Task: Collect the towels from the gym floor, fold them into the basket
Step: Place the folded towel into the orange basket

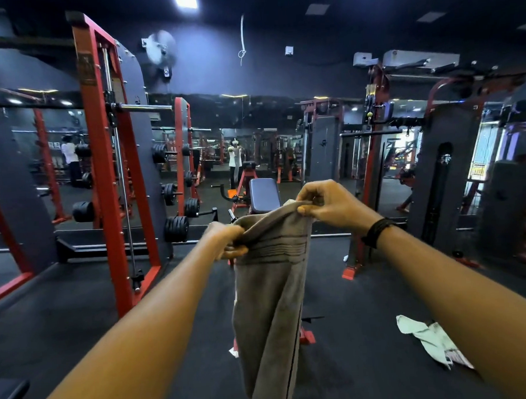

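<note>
grey-brown towel (269, 304) hanging lengthwise in mid-air, top hem bunched between both hands, dark stripes just under the hem. left hand (227, 240) at the hem's left corner, fingers (232, 253) curled and clamped on the cloth, thumb side tucked into the fold; somewhat blurred. right hand (331, 207) higher and further out, at the right corner, thumb (306, 210) under the hem and curled fingers over it, pinching the edge. hem sloping up from left hand to right. rest of towel dropping straight down between the two forearms, past the bottom of view, clear of the floor (79, 298) as far as can be seen.

both arms stretched forward, nearly straight, forearms converging toward the towel; dark band (377, 232) round the right wrist.

pale second towel (430, 339) crumpled on the black floor at lower right, partly behind the right forearm, well apart from the held one. padded bench (264, 194) beyond the hands, red rack (110, 176) with plates at left, mirror wall (253, 139) behind.
</note>
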`<control>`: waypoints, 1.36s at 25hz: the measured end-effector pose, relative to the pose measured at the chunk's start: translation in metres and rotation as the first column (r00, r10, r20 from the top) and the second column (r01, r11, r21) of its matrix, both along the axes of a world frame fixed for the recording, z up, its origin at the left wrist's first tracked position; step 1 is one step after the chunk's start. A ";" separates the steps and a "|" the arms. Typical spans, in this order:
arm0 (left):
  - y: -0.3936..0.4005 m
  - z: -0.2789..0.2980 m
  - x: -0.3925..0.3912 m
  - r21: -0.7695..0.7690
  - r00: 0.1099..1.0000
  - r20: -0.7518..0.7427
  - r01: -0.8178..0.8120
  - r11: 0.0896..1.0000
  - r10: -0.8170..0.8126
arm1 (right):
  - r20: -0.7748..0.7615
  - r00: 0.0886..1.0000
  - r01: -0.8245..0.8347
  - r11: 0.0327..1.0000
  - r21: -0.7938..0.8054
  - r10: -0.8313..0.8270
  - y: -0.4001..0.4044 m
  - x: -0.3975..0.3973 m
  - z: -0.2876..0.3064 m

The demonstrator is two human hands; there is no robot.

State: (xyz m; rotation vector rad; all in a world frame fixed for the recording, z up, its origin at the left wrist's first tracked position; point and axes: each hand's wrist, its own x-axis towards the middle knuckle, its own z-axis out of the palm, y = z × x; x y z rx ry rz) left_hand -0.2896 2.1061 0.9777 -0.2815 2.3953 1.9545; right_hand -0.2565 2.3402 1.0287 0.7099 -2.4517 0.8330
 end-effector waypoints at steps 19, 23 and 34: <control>-0.029 0.032 0.007 -0.214 0.836 -0.468 0.207 0.955 -0.286 | 0.213 0.977 0.105 0.931 -0.348 -0.031 0.058 0.009 -0.009; -0.040 0.015 0.007 -0.379 0.839 0.030 0.512 0.771 -0.543 | 0.604 0.796 0.078 0.996 -0.034 -0.041 0.071 0.013 -0.020; -0.026 -0.049 0.015 -0.102 0.735 0.026 0.676 0.729 -0.678 | 0.777 0.570 0.046 0.934 -0.355 0.267 0.053 -0.008 -0.100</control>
